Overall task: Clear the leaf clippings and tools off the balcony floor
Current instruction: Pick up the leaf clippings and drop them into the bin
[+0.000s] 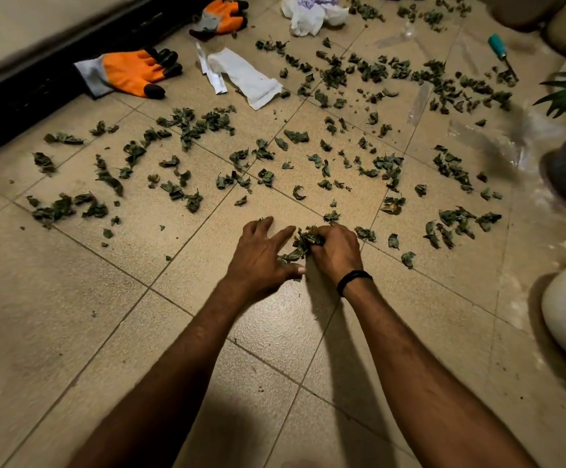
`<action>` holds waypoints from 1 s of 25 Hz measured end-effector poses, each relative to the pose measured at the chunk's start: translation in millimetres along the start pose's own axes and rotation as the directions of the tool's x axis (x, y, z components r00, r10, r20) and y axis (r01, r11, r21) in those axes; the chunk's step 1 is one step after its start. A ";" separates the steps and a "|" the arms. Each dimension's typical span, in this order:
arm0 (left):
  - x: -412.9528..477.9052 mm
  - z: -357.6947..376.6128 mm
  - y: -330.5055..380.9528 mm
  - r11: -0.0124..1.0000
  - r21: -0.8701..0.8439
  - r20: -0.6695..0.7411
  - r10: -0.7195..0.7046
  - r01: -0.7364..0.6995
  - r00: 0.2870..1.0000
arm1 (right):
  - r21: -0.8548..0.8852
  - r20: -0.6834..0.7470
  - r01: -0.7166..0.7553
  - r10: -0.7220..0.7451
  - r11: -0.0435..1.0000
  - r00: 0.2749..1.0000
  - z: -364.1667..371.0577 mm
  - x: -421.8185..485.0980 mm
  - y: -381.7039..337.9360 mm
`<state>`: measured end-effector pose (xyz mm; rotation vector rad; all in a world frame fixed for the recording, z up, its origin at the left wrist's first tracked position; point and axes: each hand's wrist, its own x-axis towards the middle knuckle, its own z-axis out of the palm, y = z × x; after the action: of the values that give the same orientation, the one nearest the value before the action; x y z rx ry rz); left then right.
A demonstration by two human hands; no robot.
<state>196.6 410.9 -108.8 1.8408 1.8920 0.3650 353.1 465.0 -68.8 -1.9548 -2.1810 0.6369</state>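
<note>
Near: left hand [261, 258] fingers spread, flat on floor [89, 315], touching a leaf clump [303, 243]. The right hand [337, 251] is curled round that clump, black band [354, 280] on wrist. Beyond, loose leaves [187, 130] scattered over tiles. Farther: orange gloves [129, 74] left by wall, white paper [244, 76], teal-handled tool [502, 54] far right, white bag [312, 11] at back.

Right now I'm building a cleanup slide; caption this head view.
Left hand and right hand gather a clump of leaf clippings off the floor; orange gloves and a teal-handled tool lie beyond.
</note>
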 end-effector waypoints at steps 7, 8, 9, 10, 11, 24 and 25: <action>0.4 19.3 10.2 0.981 -0.144 -0.146 0.109 -0.130 0.983 | 0.045 0.086 0.023 -0.027 0.999 0.996 -1.6 -0.1 0.6; 1.5 22.5 7.3 0.978 -0.142 -0.190 0.125 -0.153 0.974 | 0.055 0.078 0.003 -0.007 0.998 0.997 -1.5 -0.6 0.6; 1.5 25.0 4.5 0.975 -0.147 -0.232 0.129 -0.166 0.964 | 0.065 0.073 -0.013 0.008 0.998 0.997 -1.3 -0.9 1.3; 0.5 27.0 1.9 0.973 -0.154 -0.262 0.126 -0.171 0.957 | 0.075 0.070 -0.021 0.015 0.997 0.997 -1.3 -0.9 2.5; -0.9 27.1 0.6 0.973 -0.157 -0.286 0.121 -0.171 0.951 | 0.088 0.071 -0.027 0.021 0.996 0.997 -1.6 -1.2 3.6; -15.4 -5.8 -16.3 0.967 -0.186 -0.306 -0.224 0.172 0.925 | 0.114 0.012 -0.151 0.150 0.982 0.989 -16.6 16.3 15.8; -17.0 -7.9 -13.5 0.967 -0.191 -0.259 -0.218 0.171 0.941 | 0.088 0.078 -0.126 0.119 0.988 0.990 -13.7 16.1 14.5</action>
<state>180.7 394.3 -106.3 1.5404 2.1362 0.7215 369.3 484.6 -65.0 -2.0596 -2.0426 0.8246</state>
